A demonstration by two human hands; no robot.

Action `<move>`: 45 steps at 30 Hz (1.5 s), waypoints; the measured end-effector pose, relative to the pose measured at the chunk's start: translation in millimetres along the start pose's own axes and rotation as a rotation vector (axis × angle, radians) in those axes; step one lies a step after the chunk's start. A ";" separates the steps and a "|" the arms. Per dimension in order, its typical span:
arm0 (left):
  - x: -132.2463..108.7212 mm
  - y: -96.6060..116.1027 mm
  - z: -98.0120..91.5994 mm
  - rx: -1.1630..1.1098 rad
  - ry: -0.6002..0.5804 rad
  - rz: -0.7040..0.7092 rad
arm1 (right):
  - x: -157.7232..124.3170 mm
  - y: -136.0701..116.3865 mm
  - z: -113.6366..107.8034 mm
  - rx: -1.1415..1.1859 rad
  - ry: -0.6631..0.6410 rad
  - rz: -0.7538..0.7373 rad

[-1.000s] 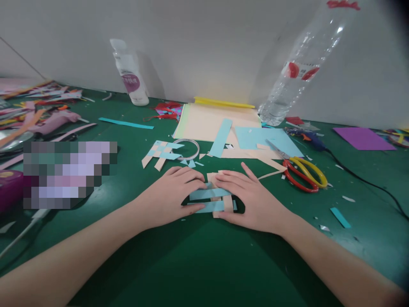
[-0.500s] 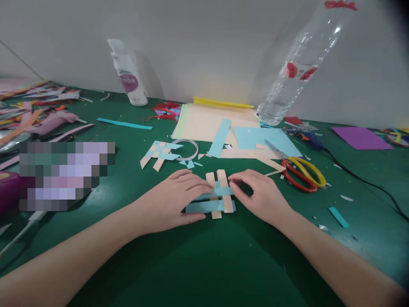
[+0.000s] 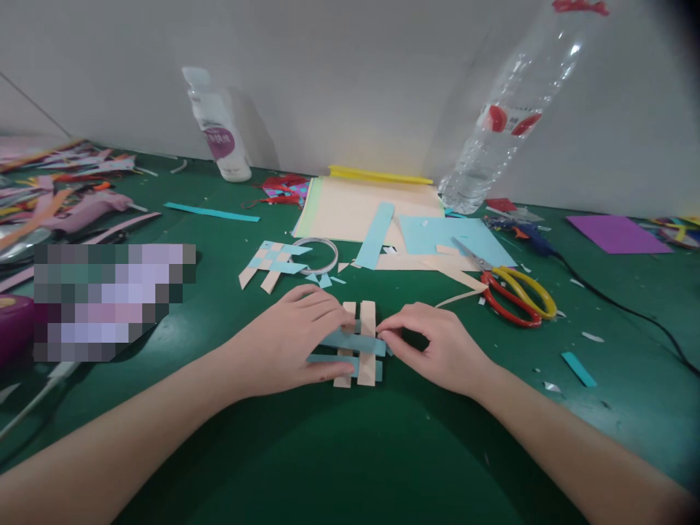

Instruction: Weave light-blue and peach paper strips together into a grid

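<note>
Between my hands lies a small weave of paper strips, with beige strips (image 3: 368,357) crossing light blue strips (image 3: 353,341). My left hand (image 3: 298,335) holds the weave from its left side, fingertips at the upper part and thumb on the lower blue strip. Its fingers hide the left ends. My right hand (image 3: 432,339) pinches with thumb and forefinger at the right end of a blue strip. Another woven piece of blue and beige strips (image 3: 272,259) lies beyond my left hand, against a roll of tape (image 3: 335,255).
Scissors (image 3: 519,295) with red and yellow handles lie right of centre. Behind are beige sheets (image 3: 344,204), a blue sheet (image 3: 426,233), a white bottle (image 3: 219,135) and a clear bottle (image 3: 492,138). A blue tool with a cord (image 3: 539,244) and purple paper (image 3: 617,233) are at right, strip scraps (image 3: 71,164) at left.
The weave has shifted left and slightly toward me and sits straighter. My left thumb now rests on the lower blue strip. My right hand has moved a little left and down with it.
</note>
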State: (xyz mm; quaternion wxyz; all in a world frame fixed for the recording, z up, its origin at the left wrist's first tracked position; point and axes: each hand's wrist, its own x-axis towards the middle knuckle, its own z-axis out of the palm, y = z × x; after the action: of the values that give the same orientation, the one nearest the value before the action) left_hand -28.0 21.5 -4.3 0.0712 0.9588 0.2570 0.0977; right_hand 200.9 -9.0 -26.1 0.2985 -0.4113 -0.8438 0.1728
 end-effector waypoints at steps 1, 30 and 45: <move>-0.2 -0.4 0.2 0.008 0.005 0.001 | -0.2 -0.1 -0.1 0.007 -0.003 -0.022; -2.0 -7.1 -6.0 -0.007 0.015 -0.026 | -1.0 4.2 -3.3 -0.087 -0.196 -0.116; -3.4 -5.9 -7.9 -0.028 -0.012 -0.019 | -0.3 7.4 -2.0 -0.120 -0.169 -0.123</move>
State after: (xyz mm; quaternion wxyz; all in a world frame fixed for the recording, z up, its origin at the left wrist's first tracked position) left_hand -35.5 25.5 1.8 0.0871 0.9558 0.2644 0.0947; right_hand 206.7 -4.6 -28.7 0.2113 -0.3599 -0.8983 0.1373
